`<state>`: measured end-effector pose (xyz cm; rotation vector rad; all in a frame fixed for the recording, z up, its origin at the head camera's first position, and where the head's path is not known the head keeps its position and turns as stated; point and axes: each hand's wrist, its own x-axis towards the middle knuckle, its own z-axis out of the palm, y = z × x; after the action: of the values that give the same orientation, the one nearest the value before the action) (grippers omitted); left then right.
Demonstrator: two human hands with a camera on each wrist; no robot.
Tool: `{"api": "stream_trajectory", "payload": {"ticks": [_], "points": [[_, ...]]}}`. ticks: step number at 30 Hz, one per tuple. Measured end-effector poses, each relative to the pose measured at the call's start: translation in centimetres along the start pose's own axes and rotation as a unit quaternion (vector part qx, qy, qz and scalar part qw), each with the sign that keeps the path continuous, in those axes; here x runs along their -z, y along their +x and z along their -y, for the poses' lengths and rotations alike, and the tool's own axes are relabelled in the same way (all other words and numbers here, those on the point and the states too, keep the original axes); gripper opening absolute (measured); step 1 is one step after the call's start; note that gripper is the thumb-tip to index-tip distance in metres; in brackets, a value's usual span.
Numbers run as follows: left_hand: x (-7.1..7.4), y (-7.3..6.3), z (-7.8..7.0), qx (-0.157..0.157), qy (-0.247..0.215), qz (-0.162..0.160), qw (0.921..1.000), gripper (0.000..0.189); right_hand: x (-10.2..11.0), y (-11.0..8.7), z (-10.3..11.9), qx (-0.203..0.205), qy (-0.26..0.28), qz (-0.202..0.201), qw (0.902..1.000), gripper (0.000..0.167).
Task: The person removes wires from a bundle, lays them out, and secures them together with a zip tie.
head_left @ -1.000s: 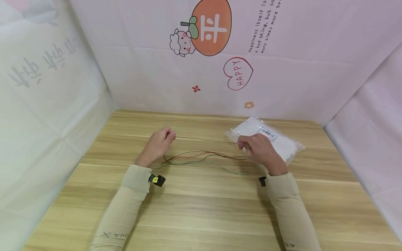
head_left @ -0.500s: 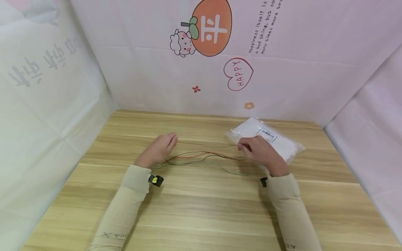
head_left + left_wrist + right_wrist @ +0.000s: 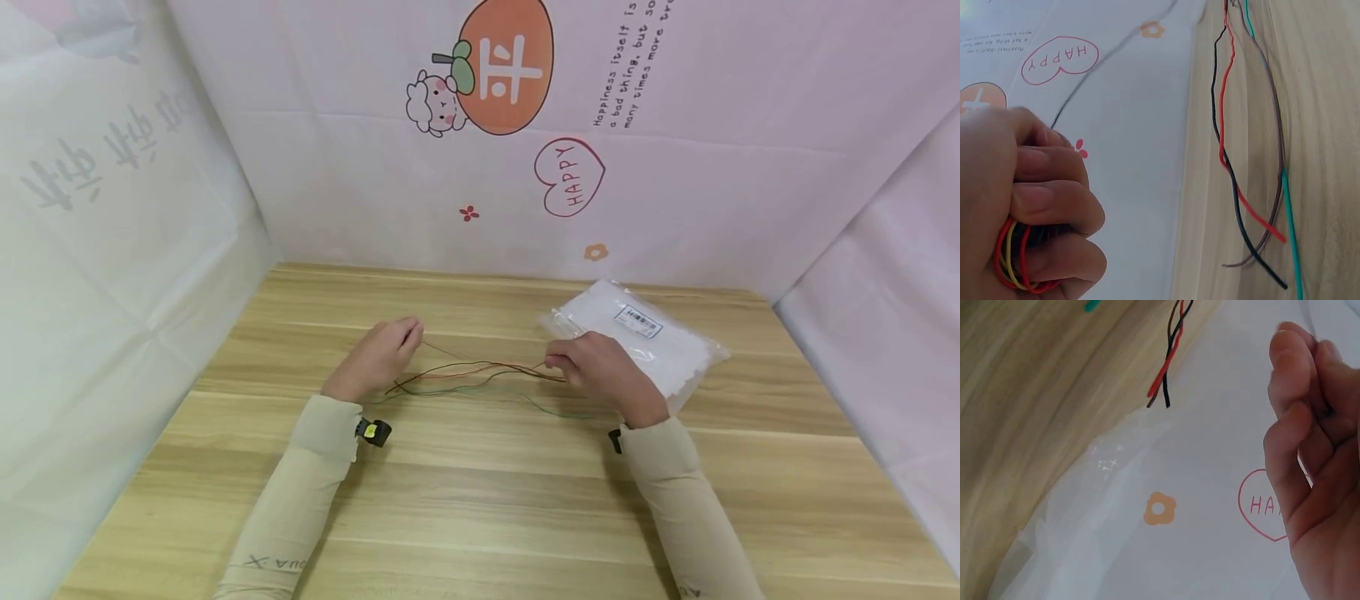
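My left hand is raised over the table's left-middle, holding a thin dark wire at its thumb and forefinger. Its curled fingers also grip a coiled bundle of red, yellow and dark wires, partly hidden by the palm. Across from it, my right hand pinches the same wire's other end between thumb and fingertips. Between the hands the wire hangs slack. Below them on the table lie loose wires: a red wire, a black wire, a brown wire and a green wire.
A clear plastic bag with white contents and a barcode label lies behind and right of my right hand. The wooden table meets a printed white cloth at the back, with more cloth on both sides.
The wire was stretched straight between the hands and now sags. My right hand has moved left and slightly nearer; my left hand has dipped a little.
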<state>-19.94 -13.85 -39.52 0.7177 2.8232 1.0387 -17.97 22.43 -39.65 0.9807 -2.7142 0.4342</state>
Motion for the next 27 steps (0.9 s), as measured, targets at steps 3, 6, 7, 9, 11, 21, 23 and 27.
{"api": "stream_trajectory", "payload": {"ticks": [3,6,7,9,11,21,23,27], "points": [[0.4,-0.1,0.6,-0.007,0.005,-0.004,1.0000,0.042,0.0,-0.1,-0.2,-0.018,-0.034,-0.008,0.9992,0.023],[1.0,-0.2,1.3,-0.021,0.005,-0.006,0.9997,0.044,0.1,-0.3,-0.7,-0.027,-0.040,-0.037,0.9981,0.030],[1.1,-0.2,1.4,-0.025,0.002,-0.008,0.9996,0.044,0.2,-0.3,-0.8,-0.026,-0.037,-0.051,0.9977,0.032],[1.3,-0.1,1.6,-0.027,-0.003,-0.015,0.9995,0.044,0.3,-0.4,-1.0,-0.020,-0.031,-0.079,0.9962,0.033],[1.3,0.0,1.5,-0.017,-0.006,-0.024,0.9995,0.043,0.4,-0.4,-1.1,-0.013,-0.027,-0.097,0.9948,0.033],[1.8,-0.2,1.0,0.020,-0.001,-0.031,0.9993,0.042,1.0,-0.8,-2.4,-0.033,-0.045,-0.126,0.9904,0.033],[1.9,-0.1,1.1,-0.025,-0.009,0.001,0.9997,0.040,1.1,-1.0,-2.9,-0.043,-0.046,-0.126,0.9901,0.034],[2.0,0.0,1.6,-0.073,-0.041,0.055,0.9949,0.035,1.4,-1.6,-3.5,-0.065,-0.034,-0.130,0.9888,0.037]]}}
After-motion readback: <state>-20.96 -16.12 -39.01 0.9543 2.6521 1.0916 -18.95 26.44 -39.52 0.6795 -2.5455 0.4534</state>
